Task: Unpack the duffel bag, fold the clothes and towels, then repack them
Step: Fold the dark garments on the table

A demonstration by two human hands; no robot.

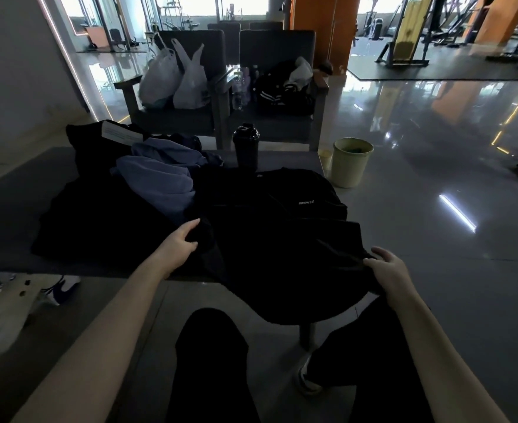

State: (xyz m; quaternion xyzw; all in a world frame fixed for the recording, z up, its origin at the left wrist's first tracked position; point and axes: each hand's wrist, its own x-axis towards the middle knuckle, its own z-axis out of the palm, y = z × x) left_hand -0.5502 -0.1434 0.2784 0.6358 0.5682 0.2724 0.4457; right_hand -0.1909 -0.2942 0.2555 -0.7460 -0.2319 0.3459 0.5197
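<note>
A black garment (276, 239) with a small white "SPORTS" print lies spread over the right part of the low grey table (13, 215), its near edge hanging off the front. My left hand (179, 247) grips its left edge. My right hand (389, 270) grips its near right corner over the table's edge. A crumpled blue towel (160, 175) lies behind on the table. More black cloth (99, 221) is spread at the left. Behind it sits a black bag (86, 141) bearing a white label; I cannot tell if it is the duffel.
A black shaker bottle (246, 148) stands at the table's far edge. A pale green bin (350, 161) sits on the floor to the right. Two grey armchairs (277, 129) behind hold white plastic bags (175, 77) and a dark bag. My legs are under the table's front.
</note>
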